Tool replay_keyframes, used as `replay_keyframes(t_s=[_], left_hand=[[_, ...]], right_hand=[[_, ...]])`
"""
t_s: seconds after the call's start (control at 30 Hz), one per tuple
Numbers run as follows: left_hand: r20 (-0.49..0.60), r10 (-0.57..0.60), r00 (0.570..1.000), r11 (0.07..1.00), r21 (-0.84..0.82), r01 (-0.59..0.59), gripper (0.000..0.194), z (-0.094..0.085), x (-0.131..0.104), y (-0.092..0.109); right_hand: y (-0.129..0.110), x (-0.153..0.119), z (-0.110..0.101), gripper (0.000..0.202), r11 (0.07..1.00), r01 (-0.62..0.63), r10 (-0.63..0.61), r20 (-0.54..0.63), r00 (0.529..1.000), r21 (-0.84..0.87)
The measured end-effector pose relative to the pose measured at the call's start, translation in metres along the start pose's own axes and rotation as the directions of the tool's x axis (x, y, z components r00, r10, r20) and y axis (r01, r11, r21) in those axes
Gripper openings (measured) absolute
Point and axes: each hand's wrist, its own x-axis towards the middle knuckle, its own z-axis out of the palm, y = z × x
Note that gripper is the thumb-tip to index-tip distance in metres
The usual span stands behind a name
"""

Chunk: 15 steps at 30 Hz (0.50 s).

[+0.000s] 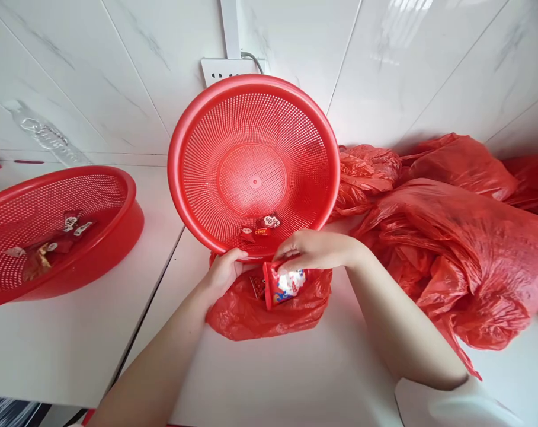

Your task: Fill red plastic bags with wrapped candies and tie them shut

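Observation:
A red perforated plastic basket (253,124) is tilted toward me, with several small wrapped snacks (262,228) at the bottom of its near side. My left hand (224,274) is closed at the near rim, its thumb over the edge and its other fingers mostly hidden. Just below the rim, my right hand (313,249) grips a red and white snack packet (289,286). Under both hands a red plastic bag (260,323) lies open beneath the rim. A dark red wrapper (258,287) shows in the bag's mouth beside the packet.
On the left stands a second red basket (133,219) holding several wrapped snacks. Behind it a clear plastic bottle (47,136) leans by the wall. Filled red plastic bags (455,237) are heaped on the right. A power strip (224,66) is on the tiled wall; a seam crosses the white tabletop (295,379).

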Motion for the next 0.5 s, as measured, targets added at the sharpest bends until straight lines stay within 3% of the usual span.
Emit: replay_keyframes(t_s=[0.07, 0.1, 0.2, 0.27, 0.4, 0.5], left_hand=[[0.021, 0.038, 0.999, 0.999, 0.017, -0.038, 0.034, -0.003, 0.003, -0.001], [0.018, 0.059, 0.998, 0.998, 0.022, -0.059, 0.034, -0.004, 0.004, -0.001], [0.007, 0.092, 0.996, 0.995, 0.02, -0.093, 0.037, -0.006, 0.007, -0.004], [0.005, 0.094, 0.996, 0.996, 0.012, -0.094, 0.038, -0.006, 0.007, -0.005], [-0.009, 0.109, 0.994, 0.994, 0.014, -0.109, 0.041, -0.005, 0.006, -0.006], [-0.03, 0.096, 0.995, 0.995, 0.022, -0.095, 0.041, -0.004, 0.005, -0.007]], right_hand=[[0.005, 0.003, 0.003, 0.015, 0.999, -0.044, 0.046, 0.05, 0.998, -0.028], [0.007, 0.005, 0.004, 0.016, 0.996, -0.054, 0.054, 0.009, 0.998, -0.07], [0.017, 0.013, 0.008, 0.015, 0.969, -0.065, -0.006, -0.287, 0.958, -0.237], [0.027, 0.02, 0.014, 0.023, 0.948, -0.046, -0.074, -0.359, 0.93, -0.315], [0.055, 0.035, 0.029, 0.035, 0.916, 0.081, -0.189, -0.244, 0.951, -0.394], [0.067, 0.039, 0.032, 0.031, 0.902, 0.051, -0.175, -0.257, 0.951, -0.428]])
